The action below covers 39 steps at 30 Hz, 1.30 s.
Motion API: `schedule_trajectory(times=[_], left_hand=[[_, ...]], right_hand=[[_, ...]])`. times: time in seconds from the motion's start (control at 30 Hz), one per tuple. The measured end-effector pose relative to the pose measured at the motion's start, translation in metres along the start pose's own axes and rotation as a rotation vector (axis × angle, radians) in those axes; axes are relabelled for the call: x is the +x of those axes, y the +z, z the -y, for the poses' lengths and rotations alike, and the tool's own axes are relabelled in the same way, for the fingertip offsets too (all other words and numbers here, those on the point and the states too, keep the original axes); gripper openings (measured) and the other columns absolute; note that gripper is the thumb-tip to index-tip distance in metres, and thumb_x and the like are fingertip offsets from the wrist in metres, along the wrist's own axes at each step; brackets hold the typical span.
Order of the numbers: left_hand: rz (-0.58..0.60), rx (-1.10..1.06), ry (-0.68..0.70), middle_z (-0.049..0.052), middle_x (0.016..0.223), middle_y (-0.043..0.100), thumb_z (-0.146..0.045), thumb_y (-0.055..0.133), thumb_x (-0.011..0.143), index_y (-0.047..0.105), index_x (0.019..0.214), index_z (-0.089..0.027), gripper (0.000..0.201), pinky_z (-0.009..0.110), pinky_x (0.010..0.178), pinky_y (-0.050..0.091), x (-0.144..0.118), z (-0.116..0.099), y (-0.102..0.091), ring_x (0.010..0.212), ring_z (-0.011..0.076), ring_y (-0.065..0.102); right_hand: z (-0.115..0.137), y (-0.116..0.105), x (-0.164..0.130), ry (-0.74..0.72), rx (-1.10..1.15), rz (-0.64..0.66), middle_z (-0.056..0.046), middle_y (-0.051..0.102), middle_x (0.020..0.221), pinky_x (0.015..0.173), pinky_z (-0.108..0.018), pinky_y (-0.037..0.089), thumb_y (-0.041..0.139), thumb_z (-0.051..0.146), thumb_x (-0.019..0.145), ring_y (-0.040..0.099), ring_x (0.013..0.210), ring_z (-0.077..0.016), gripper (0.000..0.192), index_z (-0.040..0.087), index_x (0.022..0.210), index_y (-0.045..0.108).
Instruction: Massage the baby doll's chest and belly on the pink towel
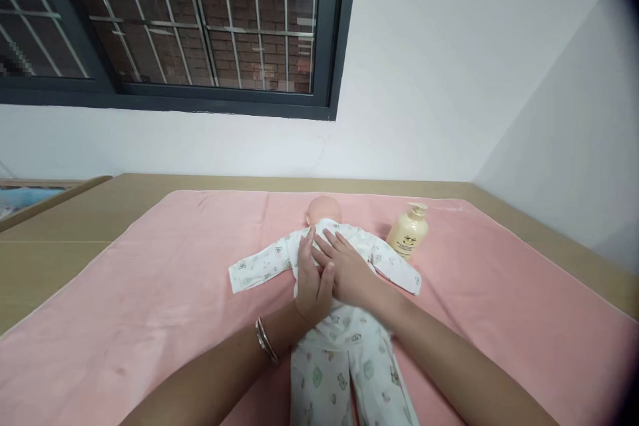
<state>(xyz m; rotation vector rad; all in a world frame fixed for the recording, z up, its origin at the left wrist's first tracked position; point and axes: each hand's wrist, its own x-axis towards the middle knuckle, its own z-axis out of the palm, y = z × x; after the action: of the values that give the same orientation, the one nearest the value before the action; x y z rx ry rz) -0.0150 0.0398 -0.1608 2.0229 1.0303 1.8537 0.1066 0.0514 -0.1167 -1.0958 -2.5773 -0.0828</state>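
Both your hands lie open and flat on the doll's chest: your left hand [310, 279] at 9 o'clock, your right hand [347, 269] overlapping it at 3 o'clock. Under them the doll [344, 346] lies face up on the pink blanket [150, 293], head at 12 o'clock. A lotion bottle [408, 231] lies at 2 o'clock. Its legs are cut off below.

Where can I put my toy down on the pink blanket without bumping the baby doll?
The pink blanket is bare left of the doll, out to the tan surface. It is bare again right of the lotion bottle. The middle is crowded: the left hand and right hand rest on the doll's chest.
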Motion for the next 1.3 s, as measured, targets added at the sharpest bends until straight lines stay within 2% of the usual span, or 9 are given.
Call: schedule_trajectory(times=[0.1,0.23,0.47,0.63,0.83,0.93,1.03,1.17,1.3], left_hand=[[0.000,-0.005,0.026,0.016,0.152,0.027,-0.033,0.039,0.095,0.017,0.148,-0.019,0.059,0.056,0.115,0.022,0.001,0.001,0.001,0.141,0.0296,0.026],[0.023,0.001,-0.004,0.016,0.150,0.030,-0.034,0.040,0.095,0.020,0.146,-0.019,0.057,0.054,0.114,0.025,0.003,0.000,0.001,0.139,0.0289,0.029],[0.037,0.102,-0.110,0.014,0.145,0.039,-0.029,0.042,0.094,0.038,0.136,-0.020,0.044,0.053,0.112,0.029,0.006,0.001,0.001,0.136,0.0272,0.035],[0.145,0.140,-0.187,0.010,0.122,0.060,-0.024,0.035,0.094,0.060,0.111,-0.019,0.031,0.046,0.107,0.038,0.026,0.010,-0.001,0.121,0.0221,0.052],[0.370,0.434,-0.224,0.013,0.143,0.047,-0.031,0.028,0.097,0.049,0.133,-0.015,0.044,0.052,0.115,0.022,0.036,0.022,-0.001,0.137,0.0255,0.037],[0.398,0.616,-0.173,0.017,0.145,0.044,-0.030,0.028,0.096,0.046,0.135,-0.009,0.048,0.052,0.113,0.026,0.027,0.014,0.000,0.139,0.0291,0.034],[0.420,0.752,-0.108,0.021,0.141,0.048,-0.027,0.030,0.095,0.049,0.132,-0.004,0.048,0.052,0.110,0.031,0.020,0.001,0.001,0.138,0.0333,0.034],[0.451,0.741,-0.136,0.020,0.139,0.051,-0.027,0.027,0.096,0.052,0.130,-0.006,0.047,0.050,0.112,0.028,0.033,0.004,-0.001,0.136,0.0295,0.039],[0.574,0.564,-0.238,0.012,0.147,0.043,-0.032,0.024,0.097,0.047,0.135,-0.014,0.048,0.048,0.115,0.023,0.059,0.025,-0.005,0.139,0.0236,0.034]], right_hand=[[-0.032,-0.005,0.007,-0.096,0.146,-0.030,-0.001,0.042,0.147,0.116,-0.047,0.019,0.040,0.028,0.096,0.027,0.141,-0.0214,0.045,0.030,0.140,0.043],[-0.058,-0.002,0.009,0.058,0.201,-0.086,-0.004,0.037,0.150,0.114,-0.047,0.022,0.039,0.044,0.097,0.026,0.141,-0.0228,0.047,0.027,0.140,0.044],[-0.012,-0.001,-0.004,0.446,-0.069,-0.130,-0.023,0.047,0.140,0.108,-0.046,0.033,0.035,0.039,0.097,0.042,0.132,-0.0320,0.055,0.003,0.138,0.044],[0.009,0.006,-0.008,0.186,-0.040,-0.184,-0.017,0.053,0.137,0.114,-0.043,0.025,0.043,0.018,0.089,0.038,0.134,-0.0293,0.044,0.006,0.129,0.056],[-0.021,0.007,-0.001,0.169,0.205,-0.191,-0.002,0.050,0.141,0.114,-0.044,0.023,0.037,0.025,0.096,0.036,0.136,-0.0195,0.039,0.027,0.130,0.056],[-0.042,0.005,0.002,0.273,0.217,-0.123,-0.004,0.034,0.152,0.115,-0.049,0.018,0.035,0.039,0.098,0.025,0.142,-0.0225,0.047,0.026,0.142,0.041],[-0.052,0.005,0.006,0.441,0.173,-0.073,-0.008,0.033,0.152,0.115,-0.051,0.016,0.027,0.044,0.099,0.029,0.140,-0.0246,0.052,0.021,0.145,0.036],[-0.032,0.010,0.006,0.564,0.023,-0.075,-0.017,0.038,0.148,0.114,-0.050,0.018,0.025,0.036,0.099,0.031,0.138,-0.0295,0.054,0.008,0.143,0.037],[0.013,0.013,-0.005,0.403,-0.082,-0.098,-0.021,0.035,0.149,0.115,-0.046,0.016,0.033,0.027,0.095,0.026,0.140,-0.0322,0.054,0.000,0.142,0.037]])
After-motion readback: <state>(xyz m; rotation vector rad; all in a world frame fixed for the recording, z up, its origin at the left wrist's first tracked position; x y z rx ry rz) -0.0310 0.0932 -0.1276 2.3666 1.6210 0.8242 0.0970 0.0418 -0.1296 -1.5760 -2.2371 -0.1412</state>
